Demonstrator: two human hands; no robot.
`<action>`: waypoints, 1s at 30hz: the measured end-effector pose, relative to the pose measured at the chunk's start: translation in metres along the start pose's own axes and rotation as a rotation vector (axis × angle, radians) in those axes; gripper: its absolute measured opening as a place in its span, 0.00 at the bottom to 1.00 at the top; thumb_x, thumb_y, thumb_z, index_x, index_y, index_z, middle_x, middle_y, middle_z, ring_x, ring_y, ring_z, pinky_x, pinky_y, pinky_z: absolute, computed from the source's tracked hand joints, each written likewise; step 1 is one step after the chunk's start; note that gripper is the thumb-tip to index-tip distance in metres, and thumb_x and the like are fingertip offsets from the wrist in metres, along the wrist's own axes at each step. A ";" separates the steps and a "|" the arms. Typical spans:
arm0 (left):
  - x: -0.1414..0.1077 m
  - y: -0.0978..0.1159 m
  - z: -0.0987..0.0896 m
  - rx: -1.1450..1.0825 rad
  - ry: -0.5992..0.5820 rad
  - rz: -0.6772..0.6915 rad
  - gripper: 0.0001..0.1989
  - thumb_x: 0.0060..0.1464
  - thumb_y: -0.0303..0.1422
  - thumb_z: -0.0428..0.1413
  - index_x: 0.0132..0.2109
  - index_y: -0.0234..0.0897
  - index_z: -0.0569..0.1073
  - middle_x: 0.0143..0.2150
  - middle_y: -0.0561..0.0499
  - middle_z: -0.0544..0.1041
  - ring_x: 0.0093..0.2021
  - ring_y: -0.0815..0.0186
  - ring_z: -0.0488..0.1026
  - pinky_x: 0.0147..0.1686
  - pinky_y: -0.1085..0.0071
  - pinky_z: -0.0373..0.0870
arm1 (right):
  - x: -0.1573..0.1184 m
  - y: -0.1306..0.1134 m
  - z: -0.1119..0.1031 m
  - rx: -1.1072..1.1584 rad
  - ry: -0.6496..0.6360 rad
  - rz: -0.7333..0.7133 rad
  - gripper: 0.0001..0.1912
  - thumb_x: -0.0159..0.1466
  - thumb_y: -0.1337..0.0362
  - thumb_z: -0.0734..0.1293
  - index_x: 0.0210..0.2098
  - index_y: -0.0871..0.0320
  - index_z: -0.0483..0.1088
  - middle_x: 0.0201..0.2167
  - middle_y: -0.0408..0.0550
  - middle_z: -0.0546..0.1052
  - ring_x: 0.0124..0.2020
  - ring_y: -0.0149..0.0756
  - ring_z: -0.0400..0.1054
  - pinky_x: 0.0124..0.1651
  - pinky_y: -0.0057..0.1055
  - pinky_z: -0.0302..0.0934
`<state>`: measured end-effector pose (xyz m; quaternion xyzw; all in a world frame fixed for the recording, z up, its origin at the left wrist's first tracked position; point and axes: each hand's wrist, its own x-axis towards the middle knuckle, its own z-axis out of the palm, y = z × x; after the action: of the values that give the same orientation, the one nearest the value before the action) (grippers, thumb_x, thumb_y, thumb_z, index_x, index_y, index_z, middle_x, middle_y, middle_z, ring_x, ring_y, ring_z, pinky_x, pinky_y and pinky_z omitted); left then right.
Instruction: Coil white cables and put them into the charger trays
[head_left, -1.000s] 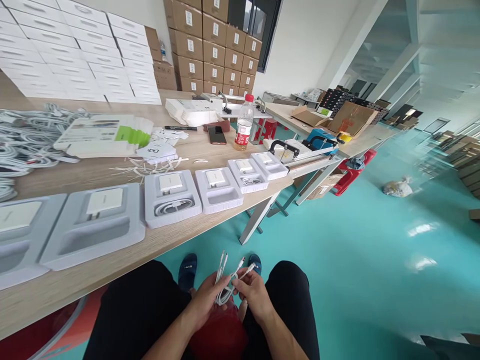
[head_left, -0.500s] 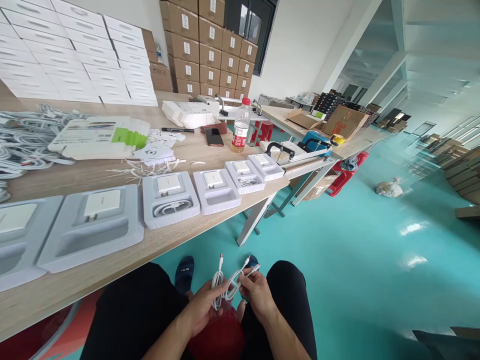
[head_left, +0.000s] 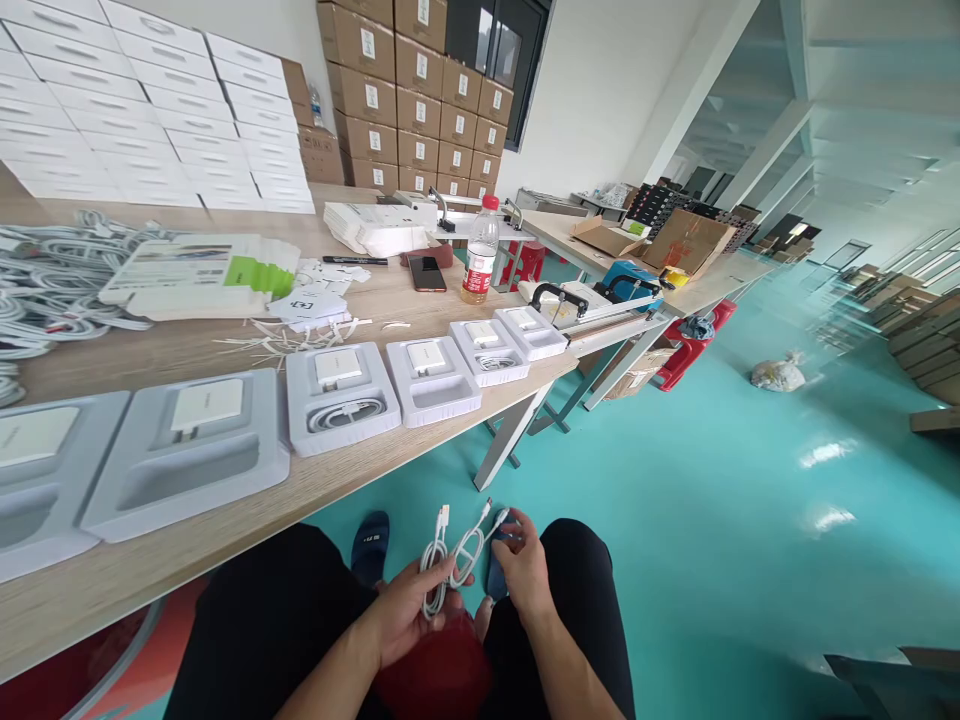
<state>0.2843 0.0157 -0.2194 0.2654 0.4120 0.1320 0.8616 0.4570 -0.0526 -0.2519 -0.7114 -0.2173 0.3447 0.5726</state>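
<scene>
My left hand [head_left: 411, 607] holds coiled white cables [head_left: 433, 565] above my lap, their plugs pointing up. A second loop [head_left: 469, 557] spreads out to the right from the same grip. Beside it is my right hand [head_left: 523, 562], its fingertips near a cable plug at the right; whether they pinch it is too small to tell. Along the table's front edge stand pale plastic trays with white chargers. One tray [head_left: 343, 398] has a coiled cable in its lower compartment, while the neighbouring tray [head_left: 433, 381] has a charger and a bare lower compartment.
Loose cables [head_left: 60, 280] lie in a pile at the left of the table [head_left: 187, 345], near flat printed boxes [head_left: 195, 275]. A bottle [head_left: 480, 250] and a phone [head_left: 427, 274] stand and lie farther back. White boxes [head_left: 150, 120] are stacked behind.
My right hand has moved slightly right and up, away from the cable coils. The second cable loop has opened out and now hangs from my left hand.
</scene>
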 end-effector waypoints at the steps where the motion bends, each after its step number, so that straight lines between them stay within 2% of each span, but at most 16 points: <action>1: 0.000 -0.001 0.001 0.017 -0.011 0.005 0.17 0.48 0.42 0.67 0.34 0.33 0.72 0.35 0.47 0.79 0.25 0.71 0.74 0.15 0.81 0.59 | 0.000 -0.001 -0.002 -0.122 0.030 -0.113 0.30 0.53 0.65 0.67 0.56 0.55 0.66 0.45 0.51 0.75 0.41 0.40 0.71 0.37 0.33 0.66; 3: -0.001 -0.002 0.003 0.054 -0.027 0.014 0.18 0.46 0.42 0.68 0.32 0.33 0.72 0.31 0.48 0.78 0.24 0.71 0.73 0.14 0.81 0.56 | -0.002 -0.005 -0.005 -0.396 0.014 -0.364 0.29 0.56 0.70 0.62 0.58 0.52 0.67 0.57 0.52 0.69 0.55 0.45 0.66 0.49 0.39 0.66; 5: -0.002 -0.005 0.004 0.093 -0.032 0.015 0.20 0.43 0.43 0.69 0.34 0.33 0.73 0.31 0.48 0.78 0.25 0.69 0.74 0.15 0.80 0.56 | -0.005 -0.010 -0.006 -0.629 -0.084 -0.535 0.27 0.58 0.73 0.59 0.54 0.51 0.72 0.57 0.51 0.70 0.59 0.48 0.61 0.55 0.46 0.62; 7: -0.001 -0.006 0.003 0.131 -0.021 0.017 0.22 0.42 0.45 0.69 0.36 0.33 0.73 0.32 0.47 0.79 0.26 0.67 0.75 0.16 0.78 0.58 | -0.008 -0.015 -0.007 -0.807 -0.165 -0.611 0.22 0.59 0.75 0.60 0.47 0.51 0.77 0.51 0.52 0.74 0.56 0.50 0.62 0.55 0.48 0.60; 10: 0.003 -0.008 0.000 0.195 0.026 0.036 0.23 0.42 0.48 0.68 0.36 0.34 0.73 0.31 0.48 0.78 0.28 0.66 0.75 0.18 0.78 0.59 | -0.010 -0.021 -0.006 -0.948 -0.175 -0.632 0.13 0.60 0.72 0.64 0.36 0.52 0.79 0.42 0.54 0.76 0.47 0.49 0.65 0.48 0.45 0.60; 13: 0.008 -0.009 -0.004 0.276 0.083 0.069 0.22 0.42 0.47 0.67 0.37 0.34 0.75 0.27 0.51 0.76 0.27 0.65 0.75 0.18 0.77 0.60 | -0.014 -0.023 -0.004 -0.898 -0.190 -0.555 0.11 0.62 0.70 0.64 0.29 0.53 0.78 0.34 0.53 0.75 0.39 0.44 0.66 0.42 0.40 0.58; 16: 0.011 -0.012 -0.005 0.342 0.112 0.088 0.22 0.42 0.46 0.67 0.37 0.34 0.76 0.24 0.51 0.76 0.26 0.63 0.75 0.18 0.76 0.60 | -0.018 -0.021 -0.002 -0.561 -0.223 -0.294 0.08 0.60 0.69 0.66 0.26 0.53 0.75 0.30 0.49 0.74 0.32 0.39 0.67 0.37 0.36 0.57; 19: 0.013 -0.014 -0.003 0.370 0.099 0.075 0.24 0.41 0.48 0.67 0.38 0.33 0.75 0.27 0.49 0.78 0.26 0.62 0.76 0.18 0.74 0.61 | -0.020 -0.014 0.003 -0.295 -0.211 -0.091 0.07 0.60 0.60 0.68 0.27 0.54 0.73 0.25 0.46 0.74 0.27 0.39 0.68 0.33 0.34 0.60; 24: 0.011 -0.012 0.001 0.378 0.047 0.044 0.30 0.39 0.53 0.66 0.40 0.31 0.74 0.30 0.45 0.80 0.28 0.60 0.77 0.19 0.74 0.61 | -0.017 -0.006 0.014 -0.137 -0.187 0.036 0.15 0.58 0.49 0.68 0.28 0.55 0.72 0.20 0.45 0.74 0.24 0.40 0.72 0.29 0.34 0.65; 27: 0.009 -0.011 0.001 0.365 0.022 0.034 0.31 0.39 0.54 0.65 0.41 0.32 0.74 0.30 0.45 0.80 0.29 0.60 0.77 0.20 0.74 0.61 | -0.017 -0.006 0.017 -0.084 -0.144 0.066 0.17 0.55 0.48 0.70 0.28 0.55 0.71 0.20 0.45 0.75 0.24 0.40 0.72 0.29 0.34 0.66; 30: 0.009 -0.012 -0.001 0.344 0.000 0.036 0.30 0.41 0.54 0.65 0.41 0.32 0.73 0.30 0.46 0.80 0.27 0.62 0.76 0.20 0.74 0.59 | -0.016 -0.006 0.018 -0.066 -0.116 0.055 0.16 0.55 0.49 0.71 0.28 0.55 0.72 0.23 0.46 0.76 0.27 0.40 0.74 0.31 0.34 0.67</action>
<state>0.2892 0.0103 -0.2332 0.4161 0.4235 0.0750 0.8012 0.4336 -0.0509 -0.2440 -0.7145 -0.2419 0.3935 0.5255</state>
